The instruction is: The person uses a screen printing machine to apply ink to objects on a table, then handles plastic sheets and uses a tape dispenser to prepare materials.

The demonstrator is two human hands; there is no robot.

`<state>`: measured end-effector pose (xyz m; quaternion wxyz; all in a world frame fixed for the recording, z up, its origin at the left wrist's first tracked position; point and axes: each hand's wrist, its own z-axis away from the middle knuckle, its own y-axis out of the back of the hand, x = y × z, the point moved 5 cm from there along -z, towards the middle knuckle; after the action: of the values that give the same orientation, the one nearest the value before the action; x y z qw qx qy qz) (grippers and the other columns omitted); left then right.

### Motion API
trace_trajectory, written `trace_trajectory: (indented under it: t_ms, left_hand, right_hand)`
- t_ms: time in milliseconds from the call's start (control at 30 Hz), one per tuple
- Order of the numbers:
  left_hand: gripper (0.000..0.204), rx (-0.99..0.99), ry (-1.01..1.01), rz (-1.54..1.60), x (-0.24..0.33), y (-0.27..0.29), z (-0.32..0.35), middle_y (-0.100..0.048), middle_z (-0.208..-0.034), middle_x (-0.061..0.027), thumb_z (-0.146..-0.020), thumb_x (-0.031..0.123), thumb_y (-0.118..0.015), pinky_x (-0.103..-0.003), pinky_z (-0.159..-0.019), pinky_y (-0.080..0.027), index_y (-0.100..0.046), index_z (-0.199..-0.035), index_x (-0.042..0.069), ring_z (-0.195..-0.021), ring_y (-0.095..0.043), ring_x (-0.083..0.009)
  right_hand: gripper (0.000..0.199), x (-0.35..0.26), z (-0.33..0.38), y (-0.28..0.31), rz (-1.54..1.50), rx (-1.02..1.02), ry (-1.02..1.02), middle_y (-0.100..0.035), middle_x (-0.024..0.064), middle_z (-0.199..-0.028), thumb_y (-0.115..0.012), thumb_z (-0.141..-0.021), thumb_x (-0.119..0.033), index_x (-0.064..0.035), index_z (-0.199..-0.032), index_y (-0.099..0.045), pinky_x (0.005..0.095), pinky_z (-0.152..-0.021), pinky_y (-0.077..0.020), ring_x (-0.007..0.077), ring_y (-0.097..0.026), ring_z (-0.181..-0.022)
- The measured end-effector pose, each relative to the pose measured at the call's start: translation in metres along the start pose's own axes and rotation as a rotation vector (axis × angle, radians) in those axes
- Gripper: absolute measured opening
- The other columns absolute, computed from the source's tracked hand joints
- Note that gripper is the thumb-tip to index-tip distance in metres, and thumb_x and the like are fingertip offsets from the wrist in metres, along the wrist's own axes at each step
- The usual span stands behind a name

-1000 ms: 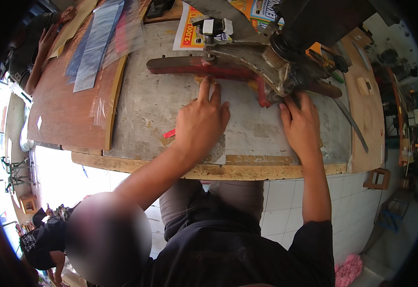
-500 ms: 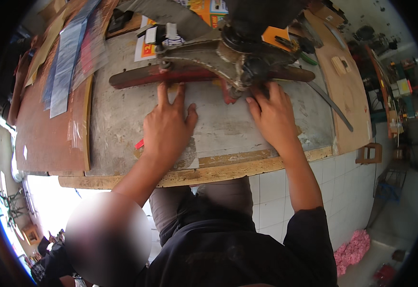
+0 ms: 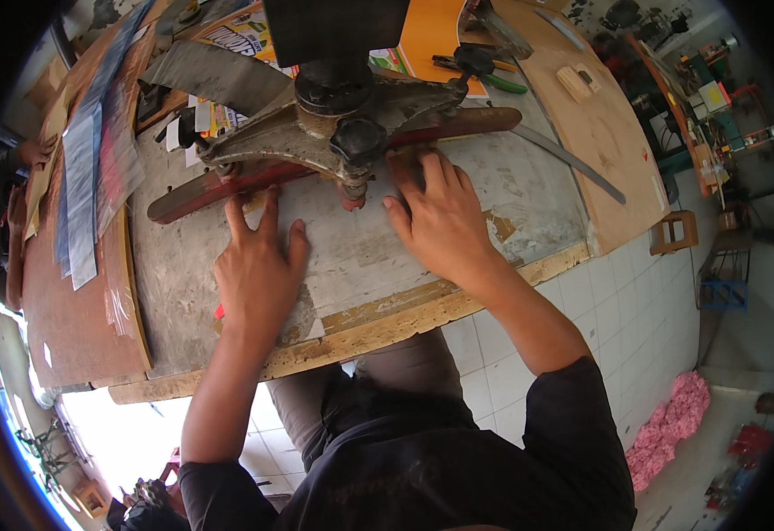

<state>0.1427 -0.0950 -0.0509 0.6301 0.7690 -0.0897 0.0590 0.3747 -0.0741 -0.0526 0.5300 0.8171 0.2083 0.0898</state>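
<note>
A long dark-red bar point(image 3: 480, 122) lies across the worktable, under a worn cast-metal bracket point(image 3: 263, 142) with black knobs. My left hand point(image 3: 258, 279) rests on the grey tabletop with its fingers apart. Two of its fingertips reach the bar's near edge, beside a small yellowish patch. Right of the bracket's middle, my right hand point(image 3: 447, 221) lies with fingers stretched forward and thumb apart. Its fingertips are at the near edge of the bar, and the index tip is partly lost in shadow. I see nothing held in either hand. A small red object point(image 3: 219, 311) lies beside my left hand.
Clear and blue plastic strips point(image 3: 86, 186) lie on a brown board at left, where another person's hand point(image 3: 34, 154) shows. Pliers point(image 3: 502, 82), a long metal strip point(image 3: 573, 164) and a wooden block point(image 3: 574, 84) lie at right. The table has a worn wooden front edge point(image 3: 387, 332).
The view has shifted and tilted, so the table and bracket appear turned. Both hands remain along the bar's near edge, fingers still extended. Another person's hand now shows at far left.
</note>
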Motion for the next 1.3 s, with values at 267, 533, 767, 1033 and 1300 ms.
trace_trajectory:
  t_ms: [267, 533, 767, 1033, 1300]
  left_hand:
    - [0.056, 0.015, -0.020, -0.012, 0.0004, -0.0014, 0.0008, -0.051, -0.145, -0.0312, -0.101, 0.040, -0.060, -0.051, -0.065, -0.061, -0.062, -0.148, 0.010, -0.076, -0.075, -0.0438]
    - [0.056, -0.061, 0.028, 0.056, -0.0003, 0.0010, 0.0002, -0.048, -0.149, -0.0308, -0.101, 0.040, -0.060, -0.053, -0.074, -0.062, -0.062, -0.149, 0.011, -0.084, -0.075, -0.0452]
    - [0.057, 0.056, -0.064, 0.021, -0.0028, -0.0001, 0.0024, -0.053, -0.138, -0.0299, -0.101, 0.039, -0.062, -0.046, -0.060, -0.061, -0.061, -0.147, 0.006, -0.070, -0.074, -0.0374]
    - [0.057, 0.054, -0.058, 0.013, -0.0031, -0.0013, 0.0021, -0.054, -0.138, -0.0310, -0.101, 0.040, -0.062, -0.044, -0.059, -0.060, -0.062, -0.146, 0.004, -0.067, -0.073, -0.0360]
    - [0.058, 0.047, -0.060, 0.032, -0.0032, -0.0003, 0.0023, -0.053, -0.141, -0.0348, -0.101, 0.039, -0.060, -0.043, -0.059, -0.060, -0.061, -0.147, 0.003, -0.068, -0.074, -0.0352]
  right_hand:
    - [0.049, -0.0012, -0.0004, -0.0006, -0.034, -0.011, -0.019, -0.053, 0.0234, -0.128, -0.068, -0.098, -0.032, 0.0011, -0.135, -0.066, 0.0518, -0.104, -0.0468, 0.0422, -0.054, -0.125]
    - [0.050, -0.0017, -0.0015, 0.0006, -0.008, -0.044, -0.022, -0.053, 0.0218, -0.127, -0.067, -0.099, -0.032, -0.0014, -0.138, -0.066, 0.0510, -0.105, -0.0468, 0.0393, -0.055, -0.125]
    - [0.053, -0.0046, -0.0041, 0.0031, -0.006, -0.055, -0.018, -0.054, 0.0218, -0.130, -0.067, -0.100, -0.032, -0.0030, -0.144, -0.063, 0.0510, -0.106, -0.0462, 0.0391, -0.055, -0.126]
    - [0.053, -0.0036, -0.0036, 0.0003, 0.005, -0.062, -0.019, -0.053, 0.0235, -0.132, -0.067, -0.100, -0.032, -0.0041, -0.145, -0.063, 0.0518, -0.106, -0.0461, 0.0416, -0.055, -0.127]
    - [0.054, -0.0038, -0.0023, 0.0013, 0.010, -0.049, -0.007, -0.054, 0.0244, -0.132, -0.067, -0.100, -0.033, -0.0036, -0.145, -0.063, 0.0523, -0.107, -0.0458, 0.0427, -0.055, -0.126]
